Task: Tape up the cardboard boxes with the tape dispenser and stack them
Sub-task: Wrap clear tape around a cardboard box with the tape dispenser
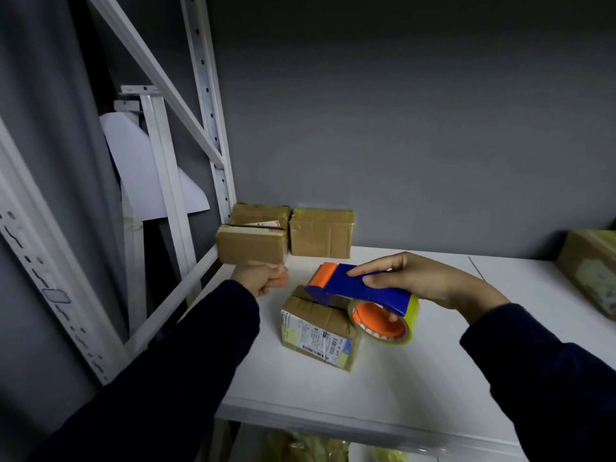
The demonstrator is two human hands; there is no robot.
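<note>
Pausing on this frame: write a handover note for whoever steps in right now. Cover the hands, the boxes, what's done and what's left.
Left hand: grips the held box from below, off the shelf.
Right hand: holds the tape dispenser just above the labelled box.
Back-left box and back-right box stand side by side at the wall.
Done: the back-right box looks taped.
Left: the labelled box's top seam looks open, so tape it, then place the held box and stack them. The far-right box is unclear.
</note>
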